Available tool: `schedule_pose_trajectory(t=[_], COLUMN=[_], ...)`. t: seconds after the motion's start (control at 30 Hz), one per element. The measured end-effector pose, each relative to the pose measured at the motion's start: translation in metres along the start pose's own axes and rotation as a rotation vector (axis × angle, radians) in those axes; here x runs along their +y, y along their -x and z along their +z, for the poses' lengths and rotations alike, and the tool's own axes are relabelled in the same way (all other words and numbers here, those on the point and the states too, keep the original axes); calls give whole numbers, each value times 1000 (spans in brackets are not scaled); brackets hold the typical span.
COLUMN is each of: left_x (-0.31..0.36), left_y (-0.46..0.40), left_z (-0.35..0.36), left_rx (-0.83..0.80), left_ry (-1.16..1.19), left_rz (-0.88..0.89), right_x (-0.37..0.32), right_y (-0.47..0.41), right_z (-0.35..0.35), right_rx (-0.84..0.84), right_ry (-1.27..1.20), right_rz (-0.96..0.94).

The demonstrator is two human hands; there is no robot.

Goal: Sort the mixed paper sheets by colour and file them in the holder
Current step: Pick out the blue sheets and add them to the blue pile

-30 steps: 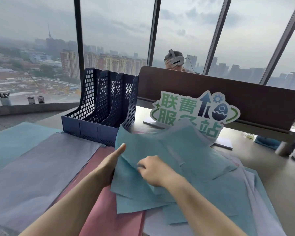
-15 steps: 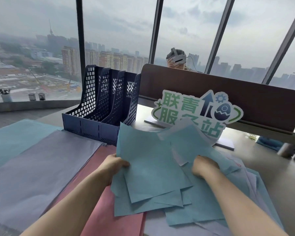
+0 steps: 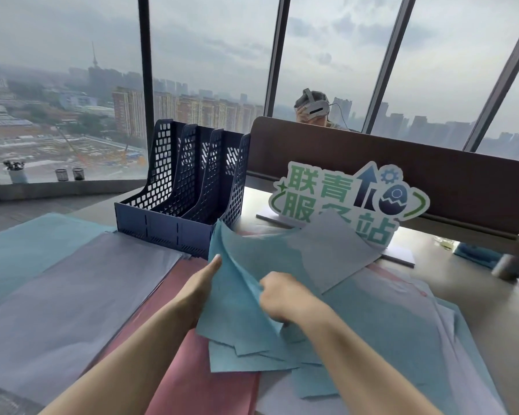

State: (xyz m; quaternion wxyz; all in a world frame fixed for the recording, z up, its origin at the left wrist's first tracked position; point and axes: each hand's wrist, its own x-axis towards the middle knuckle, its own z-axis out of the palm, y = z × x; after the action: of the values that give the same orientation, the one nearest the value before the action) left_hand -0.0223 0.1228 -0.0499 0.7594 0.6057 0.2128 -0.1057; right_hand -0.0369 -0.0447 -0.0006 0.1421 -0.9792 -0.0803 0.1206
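A dark blue mesh file holder (image 3: pixel 174 223) with three slots stands at the back of the desk, its slots showing no paper. My left hand (image 3: pixel 200 287) holds the left edge of a raised bundle of blue sheets (image 3: pixel 237 313), thumb on top. My right hand (image 3: pixel 285 298) pinches one blue sheet against that bundle. A lavender sheet (image 3: pixel 333 250) sticks up behind them. To the right lies the mixed pile (image 3: pixel 402 339) of blue, white and pink sheets. Sorted stacks lie on the left: blue (image 3: pixel 21 256), lavender (image 3: pixel 72 301), pink (image 3: pixel 186 378).
A green and blue cut-out sign (image 3: pixel 342 199) stands behind the mixed pile, before a brown desk divider (image 3: pixel 402 175). A person wearing a headset (image 3: pixel 312 107) sits beyond the divider. Small cups (image 3: pixel 69 174) stand on the window ledge at the left.
My right hand has come back from the mixed pile on the right to the bundle, bringing a blue sheet. My left thumb has lifted onto the bundle's edge.
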Motion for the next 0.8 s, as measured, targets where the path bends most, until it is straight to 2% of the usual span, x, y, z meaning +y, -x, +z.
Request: schedule_pose_trajectory(t=[0.13,0.2,0.27,0.33,0.4,0.47,0.53,0.67,0.8], left_x=[1,-1,-2,-3,-3,-4,-4,-5,-6], left_y=[7,7,6,4,3,0,-2,-2,-4], left_z=[1,2,3,2,1,0,-1,-1,0], left_rx=[-87,-49,-34,-25,-6,16,19,19,11], left_ry=[-101,-159,-158,-171,-188,-203,-194,-182,-177], left_rz=[43,102,128,129,124,121,113,107,111], right_x=[-14,9,49,95,136,166,179,181,191], right_y=[1,-7,-13,-11,-8,-8,-5,-5,-2], right_z=[9,4,-7,-17,-22,-24,-26,-27,-34], right_rx=[-189,-106,117,237,179,69,35,80,73], right_ry=[-236,-340,-200,-5,51,54,9,-101,24], right_rz=[-16,26,171,374,538,621,614,606,525])
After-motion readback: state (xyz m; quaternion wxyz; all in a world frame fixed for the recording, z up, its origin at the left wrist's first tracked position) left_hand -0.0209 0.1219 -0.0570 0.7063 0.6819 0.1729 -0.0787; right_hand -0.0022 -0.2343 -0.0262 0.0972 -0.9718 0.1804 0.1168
